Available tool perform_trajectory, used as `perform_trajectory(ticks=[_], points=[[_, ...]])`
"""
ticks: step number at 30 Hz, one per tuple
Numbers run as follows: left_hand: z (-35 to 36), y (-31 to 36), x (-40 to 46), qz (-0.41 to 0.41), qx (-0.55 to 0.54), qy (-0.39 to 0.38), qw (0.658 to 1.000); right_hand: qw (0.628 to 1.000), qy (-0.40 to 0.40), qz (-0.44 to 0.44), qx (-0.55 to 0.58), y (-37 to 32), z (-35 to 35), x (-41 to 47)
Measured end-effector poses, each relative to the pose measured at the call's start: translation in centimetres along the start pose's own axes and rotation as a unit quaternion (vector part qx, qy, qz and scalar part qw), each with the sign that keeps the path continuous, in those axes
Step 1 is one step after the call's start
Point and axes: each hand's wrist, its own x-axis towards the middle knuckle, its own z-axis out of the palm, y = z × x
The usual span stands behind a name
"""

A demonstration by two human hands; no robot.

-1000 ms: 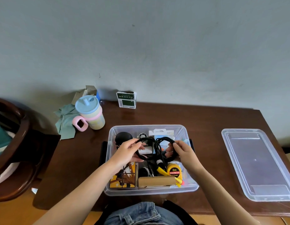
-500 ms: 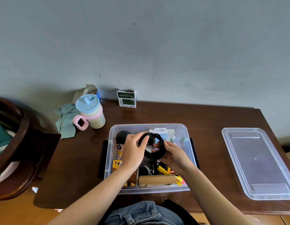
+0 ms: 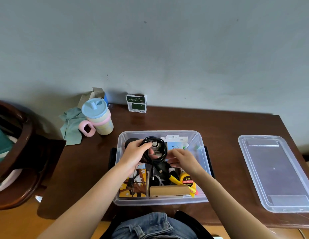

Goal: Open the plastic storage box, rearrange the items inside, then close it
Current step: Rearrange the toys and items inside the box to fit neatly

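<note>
**Cable coil held over open box, both hands on it**

Room and edges: the clear storage box sits open at the near middle of my brown table, near wall close to the table's front edge. Its lid lies flat, well apart to the right, close to the table's right edge. Left of the box there's a bare strip of wood before the sippy cup and green cloth; a small green carton stands against the wall behind. Back half of the table between box and wall is free.

Change since half a second ago: the coil looks tighter and sits a bit more to the left, the hands have barely moved, and the tape measure shows clear of my wrist now.

Grip: my left hand is clamped on the left side of the black cable coil, fingers wrapped over its upper arc. My right hand is at the coil's right side, fingertips pinched together (blurred, so I can't tell how much cable is actually in them). The coil hangs above the box's back-middle; one loose end drops straight down toward the picture cube and the brown case along the near wall.
</note>
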Motion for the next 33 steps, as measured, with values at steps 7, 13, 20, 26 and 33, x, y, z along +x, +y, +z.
perform_trajectory(ticks=[7, 13, 20, 26, 33], points=[[-1.1, -0.3, 0.7, 0.048, 0.042, 0.015, 0.998, 0.871, -0.186, -0.012, -0.455, 1.8, 1.4, 2.0], [-0.9, 0.6, 1.3, 0.101, 0.106, -0.027, 0.989, 0.803, -0.273, 0.028, -0.529, 2.6, 3.7, 3.3], [0.4, 1.6, 2.6, 0.135, 0.380, -0.157, 0.901, 0.797, -0.296, 0.043, -0.525, 2.2, 3.0, 2.8], [1.6, 1.0, 4.3, 0.116, 0.518, -0.212, 0.821, 0.822, -0.279, 0.030, -0.495, 2.7, 2.2, 1.9], [1.4, 0.2, 5.0, 0.114, 0.594, -0.257, 0.754, 0.832, -0.281, 0.043, -0.476, 3.0, 2.3, 2.1]])
